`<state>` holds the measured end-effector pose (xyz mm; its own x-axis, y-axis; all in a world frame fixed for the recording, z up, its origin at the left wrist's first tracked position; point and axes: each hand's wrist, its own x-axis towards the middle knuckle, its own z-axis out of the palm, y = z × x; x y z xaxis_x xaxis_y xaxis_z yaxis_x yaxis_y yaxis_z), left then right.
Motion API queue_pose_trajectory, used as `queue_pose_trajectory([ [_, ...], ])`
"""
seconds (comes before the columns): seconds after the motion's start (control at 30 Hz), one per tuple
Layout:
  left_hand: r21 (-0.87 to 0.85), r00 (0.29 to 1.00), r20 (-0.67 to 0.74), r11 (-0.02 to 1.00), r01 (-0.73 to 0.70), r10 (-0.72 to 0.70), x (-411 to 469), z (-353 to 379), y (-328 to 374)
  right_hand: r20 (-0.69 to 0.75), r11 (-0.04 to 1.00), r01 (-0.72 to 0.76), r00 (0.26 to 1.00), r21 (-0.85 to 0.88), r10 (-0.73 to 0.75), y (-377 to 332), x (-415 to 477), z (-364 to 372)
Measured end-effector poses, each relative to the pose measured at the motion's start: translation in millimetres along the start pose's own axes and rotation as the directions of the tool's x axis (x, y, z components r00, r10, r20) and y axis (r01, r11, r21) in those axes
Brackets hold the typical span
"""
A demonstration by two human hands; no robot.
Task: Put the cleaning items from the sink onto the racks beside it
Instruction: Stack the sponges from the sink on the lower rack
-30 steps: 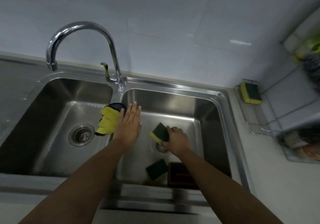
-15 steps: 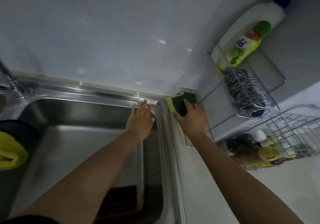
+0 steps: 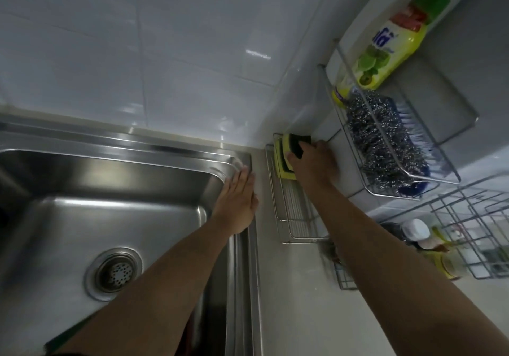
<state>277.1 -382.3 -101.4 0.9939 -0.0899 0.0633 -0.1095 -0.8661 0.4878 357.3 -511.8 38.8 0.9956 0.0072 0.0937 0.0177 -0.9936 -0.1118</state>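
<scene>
My right hand [image 3: 311, 162] grips a yellow-and-green sponge [image 3: 296, 143] at the far end of the low wire rack [image 3: 292, 218] on the counter beside the sink. It presses that sponge against another yellow sponge [image 3: 282, 162] lying in the rack. My left hand [image 3: 238, 201] rests flat, fingers together, on the right rim of the steel sink [image 3: 110, 206]. The sink basin shows a drain [image 3: 115, 273]; its near end is hidden by my arm.
A wall-mounted wire basket [image 3: 399, 190] holds a steel scourer [image 3: 385, 146], a blue brush [image 3: 413, 135] and a dish soap bottle [image 3: 385, 49]. Another wire rack [image 3: 473, 231] with bottles stands at the right. Tiled walls meet in the corner behind the low rack.
My right hand lifted the sponge out of the sink and carried it right onto the low rack. My left hand moved from the sink divider to the right rim. The view swung right.
</scene>
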Motion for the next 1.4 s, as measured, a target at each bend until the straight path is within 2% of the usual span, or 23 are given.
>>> queue_pose_trajectory([
  [0.23,-0.003,0.999,0.025,0.999,0.032,-0.032,1.8,-1.8,2.0,0.077,0.996,-0.011,0.997,-0.093,0.018,8.9,-10.0,28.2],
  [0.37,-0.017,0.998,0.045,0.999,0.05,-0.049,-2.5,-7.6,7.2,0.118,1.0,-0.003,0.993,-0.02,0.005,12.0,-17.3,26.2],
  [0.43,0.018,0.999,0.043,0.999,0.032,-0.032,-8.8,-10.4,7.7,0.149,1.0,-0.001,0.989,-0.014,0.003,12.9,-20.1,24.2],
  [0.57,0.095,0.999,0.044,0.995,-0.031,0.027,-28.1,-21.2,-3.9,0.17,0.99,0.042,0.985,-0.135,-0.018,16.1,-31.1,18.4],
  [0.67,0.165,0.999,0.034,0.986,-0.026,0.02,-47.2,-35.3,-24.0,0.179,0.99,0.042,0.984,-0.135,-0.018,11.0,-53.0,11.4],
  [0.87,0.136,1.0,0.0,0.991,0.016,-0.016,-103.5,-82.0,-71.5,0.166,0.973,0.2,0.97,-0.118,-0.18,-43.0,-122.3,12.2],
  [1.0,0.168,0.997,0.02,0.983,0.067,-0.072,-157.0,-115.3,-115.1,0.245,0.932,0.352,0.914,-0.086,-0.322,-92.2,-170.4,26.9],
  [1.2,0.304,0.984,-0.016,0.937,0.174,-0.177,-239.5,-160.9,-187.9,0.392,0.869,0.493,0.805,-0.025,-0.445,-165.8,-233.6,67.6],
  [1.4,0.335,0.953,-0.091,0.893,0.301,-0.287,-303.0,-193.6,-247.6,0.571,0.765,0.644,0.621,0.02,-0.537,-220.4,-294.3,117.1],
])
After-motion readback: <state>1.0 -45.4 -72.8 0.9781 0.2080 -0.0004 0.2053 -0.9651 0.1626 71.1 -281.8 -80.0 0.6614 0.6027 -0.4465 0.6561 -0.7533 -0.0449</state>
